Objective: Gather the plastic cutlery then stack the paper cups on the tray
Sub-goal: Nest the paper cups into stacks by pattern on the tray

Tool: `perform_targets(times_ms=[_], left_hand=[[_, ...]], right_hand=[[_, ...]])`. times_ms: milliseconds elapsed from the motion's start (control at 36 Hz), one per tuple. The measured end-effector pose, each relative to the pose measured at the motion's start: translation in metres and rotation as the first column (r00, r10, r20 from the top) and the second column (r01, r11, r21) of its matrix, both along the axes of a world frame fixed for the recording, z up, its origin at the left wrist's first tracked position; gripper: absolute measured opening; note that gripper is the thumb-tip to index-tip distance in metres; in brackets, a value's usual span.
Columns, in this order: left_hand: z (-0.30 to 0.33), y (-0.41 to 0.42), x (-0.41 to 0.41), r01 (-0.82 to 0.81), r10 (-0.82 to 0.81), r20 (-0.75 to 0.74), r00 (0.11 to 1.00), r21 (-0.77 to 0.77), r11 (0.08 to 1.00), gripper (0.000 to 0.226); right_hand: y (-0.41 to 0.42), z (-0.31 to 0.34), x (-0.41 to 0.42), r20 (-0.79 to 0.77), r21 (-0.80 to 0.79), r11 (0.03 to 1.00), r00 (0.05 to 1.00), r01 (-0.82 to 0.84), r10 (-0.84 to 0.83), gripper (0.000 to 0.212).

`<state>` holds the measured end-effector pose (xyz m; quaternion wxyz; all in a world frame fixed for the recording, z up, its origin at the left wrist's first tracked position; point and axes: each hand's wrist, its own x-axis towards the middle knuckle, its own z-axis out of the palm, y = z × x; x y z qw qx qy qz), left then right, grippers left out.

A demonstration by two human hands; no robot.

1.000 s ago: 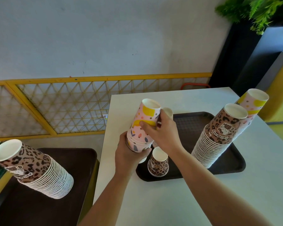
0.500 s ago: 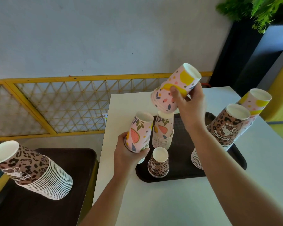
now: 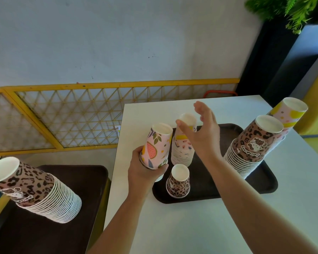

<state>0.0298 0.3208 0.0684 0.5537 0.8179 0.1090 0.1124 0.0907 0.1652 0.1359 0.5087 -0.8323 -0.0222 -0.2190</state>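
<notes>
While my left hand (image 3: 145, 173) gripped the fruit-print cups (image 3: 157, 146) near their lower rim, they stood tilted slightly, white bottoms up, over the near-left corner of the brown tray (image 3: 264, 186). I kept my right hand (image 3: 203, 133) empty, fingers spread and relaxed, just above and in front of the pink stack (image 3: 184, 145), which sat upside down on the tray immediately right of the cups I held. I could not tell whether my fingertips touched that stack's top. A single leopard-print cup (image 3: 178, 181) stood inverted at the tray's near edge, just beside my left thumb. Toward the right end of the tray leaned a tall leopard-print stack (image 3: 253, 145), and behind it a pink-and-yellow stack (image 3: 288, 114), the two touching or very nearly so. The tray rested on the white desk (image 3: 191, 226). Well apart, on a lower dark tray (image 3: 72, 180) to my left, lay another long leopard-print stack (image 3: 29, 189), tilted. A yellow lattice fence (image 3: 72, 116) ran along the grey wall (image 3: 117, 39) beyond, with green foliage (image 3: 290, 10) at the upper right.
</notes>
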Motion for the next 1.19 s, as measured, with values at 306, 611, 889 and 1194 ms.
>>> perform_targets(times_ms=[306, 611, 889, 1194], left_hand=[[0.011, -0.004, -0.003, 0.035, -0.034, 0.02, 0.999, -0.022, 0.999, 0.073], [0.011, -0.005, -0.007, 0.127, -0.13, 0.047, 0.99, 0.049, 0.991, 0.085], [0.005, -0.002, -0.003, 0.104, -0.105, 0.008, 0.994, 0.083, 0.991, 0.074], [0.003, -0.001, 0.002, 0.075, -0.078, 0.024, 0.997, 0.095, 0.993, 0.075]], right_hand=[[0.032, -0.012, -0.033, -0.262, 0.018, 0.966, 0.931, -0.257, 0.253, 0.074], [0.025, -0.004, -0.03, -0.221, 0.034, 0.973, 0.948, -0.228, 0.229, 0.045], [0.011, 0.029, -0.012, -0.047, 0.119, 0.979, 0.984, -0.164, 0.17, 0.03], [-0.012, 0.056, 0.016, 0.234, 0.185, 0.98, 0.966, 0.07, -0.113, 0.069]])
